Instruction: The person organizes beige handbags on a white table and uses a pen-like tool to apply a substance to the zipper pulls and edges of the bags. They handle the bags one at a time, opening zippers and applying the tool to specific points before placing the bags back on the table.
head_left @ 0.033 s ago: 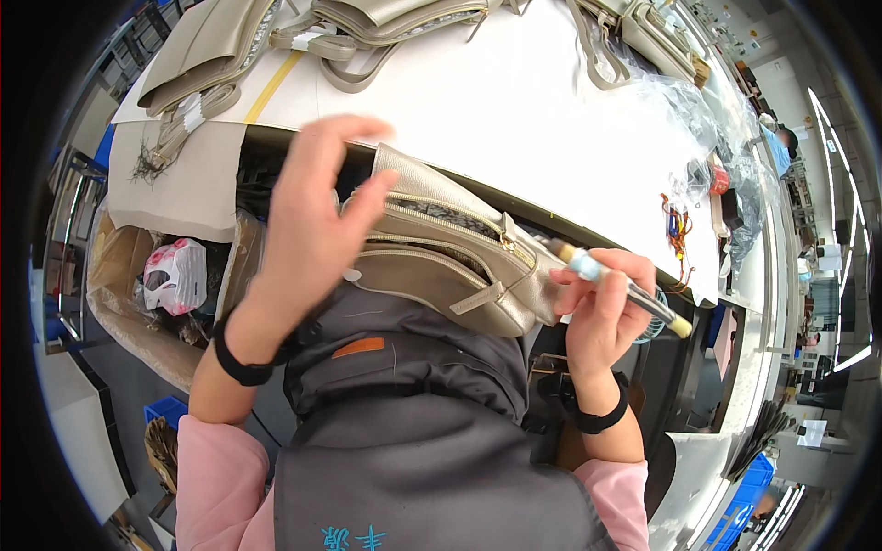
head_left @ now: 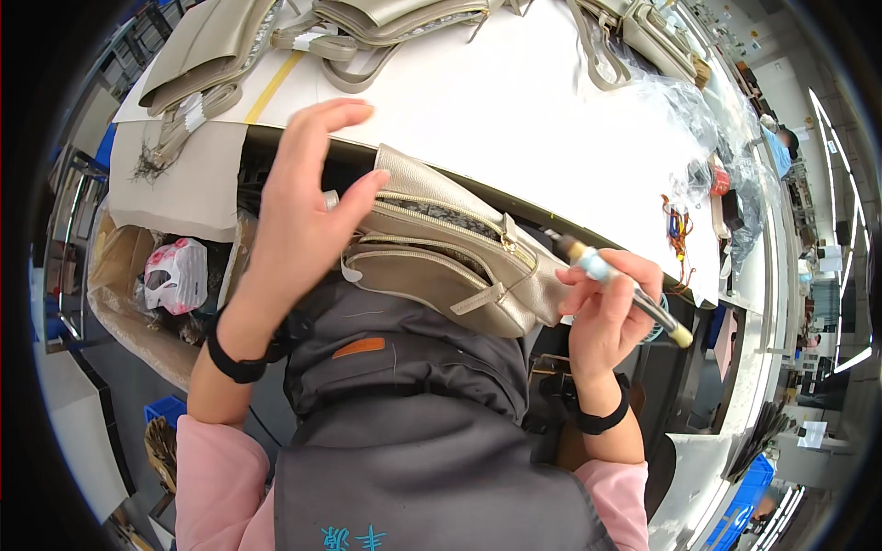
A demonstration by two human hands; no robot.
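Metallic beige leather zip bag [head_left: 450,257] rests on the lap at the white worktop [head_left: 514,110] edge, left hand [head_left: 303,220] spread open upon it. Right hand [head_left: 602,317] grip is clamped on a slim blue-banded brush [head_left: 625,289]; progress appears partial, with similar beige bags [head_left: 386,18] lying on the worktop.

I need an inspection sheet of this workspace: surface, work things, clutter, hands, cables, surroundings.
Surface: white table, mostly bare in the middle.
Work things: beige bag at the table edge, over the lap; pen-like tool.
Clutter: more beige bags at the far edge, clear plastic wrap.
Hands: left hand open, touching the bag; right hand holds the tool.
Cables: coloured wires on the table.
Surroundings: cardboard box of scraps at left.
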